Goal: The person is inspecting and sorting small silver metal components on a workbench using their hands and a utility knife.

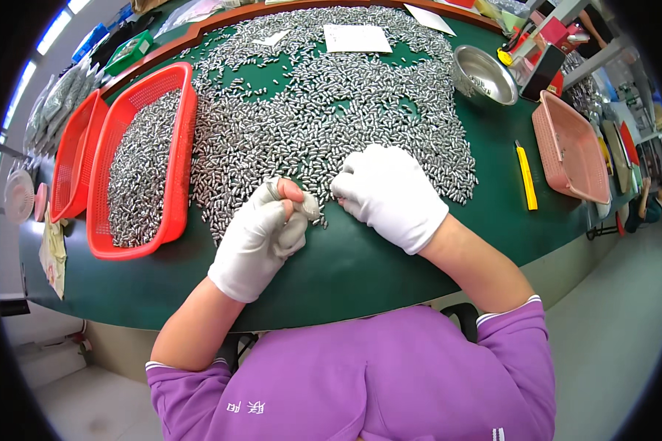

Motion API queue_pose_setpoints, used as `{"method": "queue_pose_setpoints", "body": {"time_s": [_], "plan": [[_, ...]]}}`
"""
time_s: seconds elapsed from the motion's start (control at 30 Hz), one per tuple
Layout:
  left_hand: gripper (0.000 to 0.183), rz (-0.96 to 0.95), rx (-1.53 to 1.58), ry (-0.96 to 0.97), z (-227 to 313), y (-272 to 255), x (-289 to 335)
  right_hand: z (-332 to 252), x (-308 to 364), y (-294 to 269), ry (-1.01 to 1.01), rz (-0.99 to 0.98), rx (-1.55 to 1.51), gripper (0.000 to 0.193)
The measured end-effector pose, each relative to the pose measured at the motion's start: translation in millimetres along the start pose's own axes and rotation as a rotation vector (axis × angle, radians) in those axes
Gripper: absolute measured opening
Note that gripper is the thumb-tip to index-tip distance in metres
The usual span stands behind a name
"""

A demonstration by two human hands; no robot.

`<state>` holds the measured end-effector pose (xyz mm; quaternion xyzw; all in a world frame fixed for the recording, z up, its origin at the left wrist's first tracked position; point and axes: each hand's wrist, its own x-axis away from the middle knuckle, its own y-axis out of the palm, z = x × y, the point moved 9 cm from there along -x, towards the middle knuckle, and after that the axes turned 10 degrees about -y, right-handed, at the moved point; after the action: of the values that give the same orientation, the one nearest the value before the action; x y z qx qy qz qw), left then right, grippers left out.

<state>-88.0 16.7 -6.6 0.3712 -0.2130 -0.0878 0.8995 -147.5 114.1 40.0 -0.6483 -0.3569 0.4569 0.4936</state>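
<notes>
A wide spread of small, shiny silver cylindrical metal parts (346, 103) covers the dark green table top (331, 272). At the near edge of this spread is my left hand (261, 239), in a white glove with thumb and finger tips bare. Its fingers are curled in with the thumb against them, and whatever they hold is hidden. My right hand (391, 192), also in a white glove, is closed with its knuckles up, just over the nearest parts. Its fingertips point towards my left hand and are mostly out of sight. A small gap separates the two hands.
At left, a red basket (189, 147) holds many of the same parts, with another red basket (70, 184) beside it. White papers (357, 38) lie on the spread. To the right are a steel bowl (507, 84), a yellow utility knife (526, 176) and a pink basket (577, 173).
</notes>
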Motion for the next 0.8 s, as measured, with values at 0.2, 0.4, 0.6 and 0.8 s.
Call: {"method": "queue_pose_setpoints", "body": {"time_s": [0.2,0.4,0.6,0.8], "plan": [[0.018,0.110,-0.175,-0.123,-8,4,4,3,9,-14,0.078,0.211,-0.436,0.010],[0.025,0.111,-0.194,-0.200,-18,6,4,-4,12,-15,0.123,0.289,-0.856,0.016],[0.020,0.126,-0.196,-0.184,-20,0,5,-1,13,-4,0.241,0.289,-1.028,0.015],[0.016,0.091,-0.184,-0.111,-15,0,5,-8,9,-28,-0.004,0.492,-0.827,0.019]]}}
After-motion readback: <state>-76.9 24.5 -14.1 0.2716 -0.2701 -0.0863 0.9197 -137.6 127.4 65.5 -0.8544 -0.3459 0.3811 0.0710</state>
